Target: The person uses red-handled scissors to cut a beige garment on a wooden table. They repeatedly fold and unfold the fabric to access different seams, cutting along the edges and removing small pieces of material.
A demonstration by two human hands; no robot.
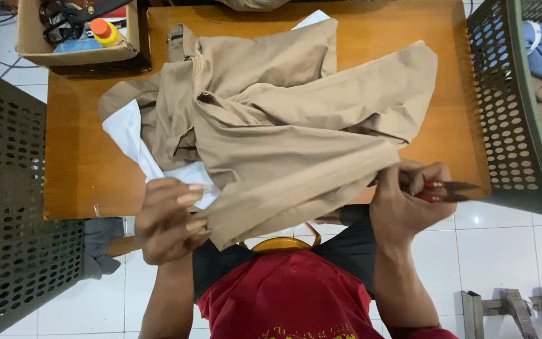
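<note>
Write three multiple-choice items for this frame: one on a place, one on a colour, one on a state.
1. Where does the cardboard box sit?
A. at the table's far left corner
B. on the floor tiles
C. inside the right basket

2. What colour is the garment spread on the wooden table?
A. navy
B. khaki tan
C. bright green

3. What is the right hand doing?
A. resting flat and empty on the table
B. gripping small red-handled snips along with the garment's edge
C. reaching into the left basket

Answers:
1. A, the box stands at the tabletop's upper left corner in the head view.
2. B, the cloth is tan throughout, with white lining showing.
3. B, the fingers close round the snips, while the left hand pinches the hem.
</note>
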